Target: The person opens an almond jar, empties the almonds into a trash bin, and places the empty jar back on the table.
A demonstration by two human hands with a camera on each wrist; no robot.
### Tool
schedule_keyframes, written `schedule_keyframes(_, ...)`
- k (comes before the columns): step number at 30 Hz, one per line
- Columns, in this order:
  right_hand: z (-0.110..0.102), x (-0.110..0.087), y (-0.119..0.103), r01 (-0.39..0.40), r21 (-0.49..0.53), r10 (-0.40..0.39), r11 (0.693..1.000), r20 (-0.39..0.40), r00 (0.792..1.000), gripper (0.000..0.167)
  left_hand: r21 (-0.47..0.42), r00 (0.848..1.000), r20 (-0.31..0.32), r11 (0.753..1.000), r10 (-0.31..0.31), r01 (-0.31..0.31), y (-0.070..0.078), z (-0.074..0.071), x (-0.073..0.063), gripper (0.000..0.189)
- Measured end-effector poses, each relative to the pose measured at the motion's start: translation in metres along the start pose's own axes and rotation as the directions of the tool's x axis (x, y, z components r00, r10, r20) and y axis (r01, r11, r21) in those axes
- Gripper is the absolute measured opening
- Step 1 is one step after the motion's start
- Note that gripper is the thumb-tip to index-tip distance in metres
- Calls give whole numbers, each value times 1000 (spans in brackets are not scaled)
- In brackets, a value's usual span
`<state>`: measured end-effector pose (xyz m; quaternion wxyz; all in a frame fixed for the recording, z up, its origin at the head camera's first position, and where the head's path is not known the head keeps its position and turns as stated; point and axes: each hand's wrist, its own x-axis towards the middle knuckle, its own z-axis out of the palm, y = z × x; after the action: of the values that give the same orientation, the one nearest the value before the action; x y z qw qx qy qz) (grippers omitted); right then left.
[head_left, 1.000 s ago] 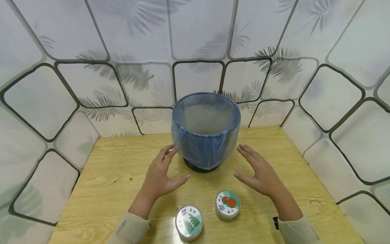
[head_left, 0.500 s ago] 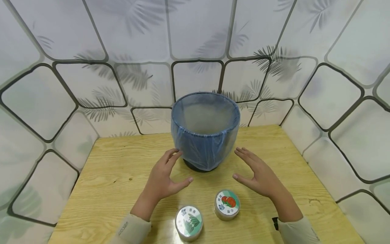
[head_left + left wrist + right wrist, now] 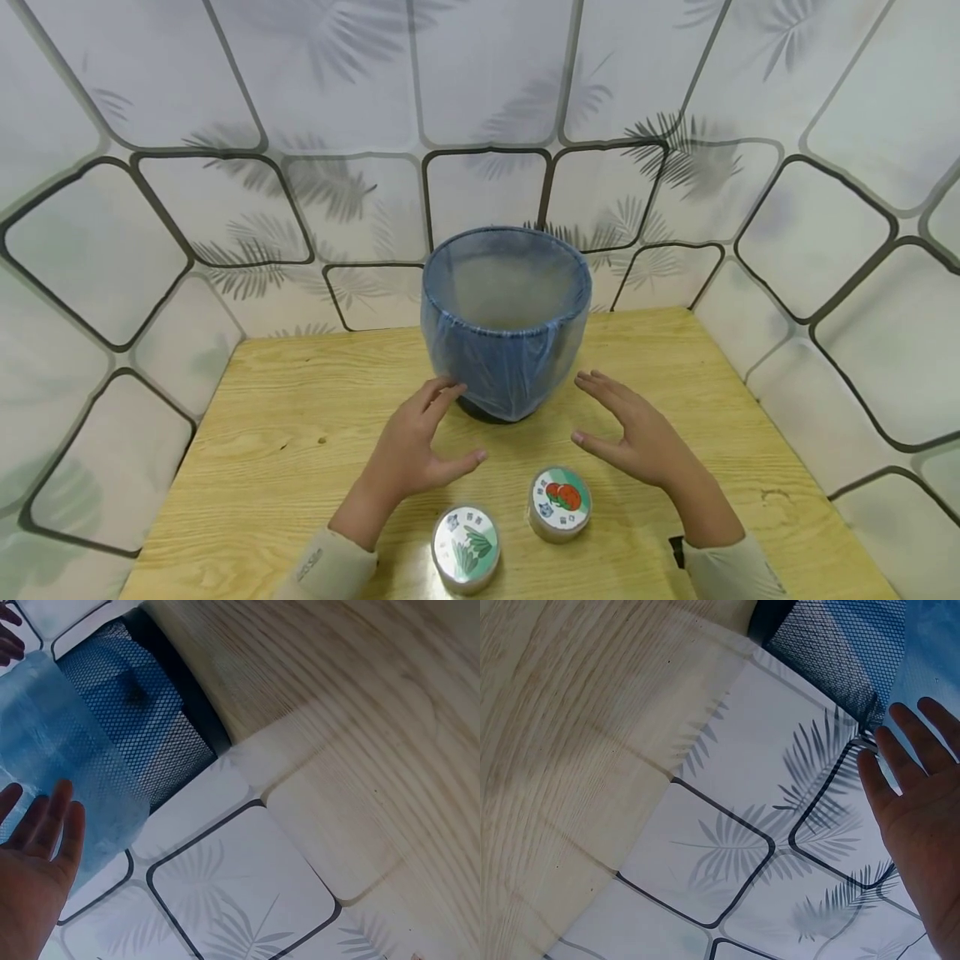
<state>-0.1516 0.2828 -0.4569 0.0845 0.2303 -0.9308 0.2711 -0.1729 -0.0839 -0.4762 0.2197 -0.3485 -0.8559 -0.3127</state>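
A dark mesh waste bin stands upright at the back of the table, lined with a blue translucent bag folded over its rim. My left hand is held in front of the bin's left side with fingers spread; whether its fingertips touch the bag cannot be told. On the right, my right hand hovers with relaxed fingers, apart from the bin and holding nothing. Nearer to me lie two short round items: one with a tomato picture on top, the other with a green vegetable picture.
The wood-grained table is enclosed at the back and sides by patterned white walls with dark outlines and leaf prints. The bin stands close to the back wall.
My left hand has moved right and slightly toward me, in front of the bin's lower part. My right hand has shifted slightly toward me. Bin and round items have stayed put.
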Motion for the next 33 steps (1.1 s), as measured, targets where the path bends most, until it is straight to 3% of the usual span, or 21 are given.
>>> schedule_keyframes(16,2,-6,2,-48,17,47,999,49,998,68,-20,998,66,1000,19,-17,12,7,1,85)
schedule_keyframes(24,4,-10,7,-45,17,44,999,63,997,63,-25,991,131,1000,-12,15,18,10,-1,87)
schedule_keyframes(33,6,-14,13,-10,-9,11,1000,61,998,64,-28,987,152,999,48,-45,25,14,4,85)
